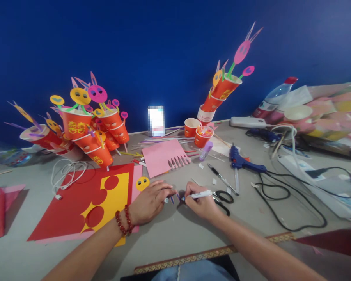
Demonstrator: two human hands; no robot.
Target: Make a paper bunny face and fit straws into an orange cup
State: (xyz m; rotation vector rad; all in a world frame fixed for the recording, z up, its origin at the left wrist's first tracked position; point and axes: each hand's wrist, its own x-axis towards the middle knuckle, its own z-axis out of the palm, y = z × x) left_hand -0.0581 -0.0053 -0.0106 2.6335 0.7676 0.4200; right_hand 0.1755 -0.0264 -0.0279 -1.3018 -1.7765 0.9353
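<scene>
Right hand had a white marker in a writing grip, tip end pointing left, low over the table; left hand lay palm down just across from it, fingers bent together, a small round pale end showing by the fingertips; couldn't tell if that was gripped or only covered; 2 strands of red beads sat on the left wrist; small ear-shaped paper pieces with blue middles lay between the 2 hands, near the marker tip; exact contact too small to read; yellow face disc with 2 dark eyes was just beyond the left hand; pink sheet with a notched edge lay farther back; black-handled scissors sat just right of the right hand, black pen behind them; blue glue gun lay farther right, cable looped on the tabletop.
</scene>
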